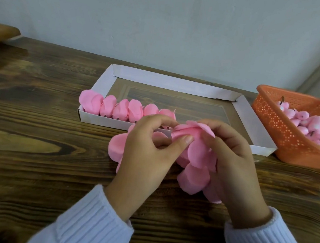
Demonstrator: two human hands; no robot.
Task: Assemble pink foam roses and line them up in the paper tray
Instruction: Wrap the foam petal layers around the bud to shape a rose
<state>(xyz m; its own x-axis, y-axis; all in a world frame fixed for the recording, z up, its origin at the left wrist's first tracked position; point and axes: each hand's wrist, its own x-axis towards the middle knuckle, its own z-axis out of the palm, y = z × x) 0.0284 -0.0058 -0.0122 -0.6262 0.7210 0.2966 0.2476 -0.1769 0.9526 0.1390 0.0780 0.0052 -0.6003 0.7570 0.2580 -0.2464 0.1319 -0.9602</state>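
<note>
1. Head view, hands: the left hand and the right hand meet over the near middle of the dark brown wooden table. Between them they hold a half-made pink foam rose of thin rounded petals.
2. The left hand's thumb presses on the top of the petals, with its fingers curled behind, so it pinches the rose.
3. The right hand's fingers are curled round the rose from the right side and grip it. Both wrists wear white ribbed knit sleeves.
4. The rose is raised just in front of the near rim of the white rectangular paper tray.
5. A row of finished pink foam roses stands side by side along the tray's near wall, starting at its left corner. The right end of the row is hidden behind the left hand.
6. Loose pink foam petal stacks lie on the table under and beside the hands.
7. An orange perforated plastic basket sits just right of the tray. It holds many small pink foam buds with dark stems.
</note>
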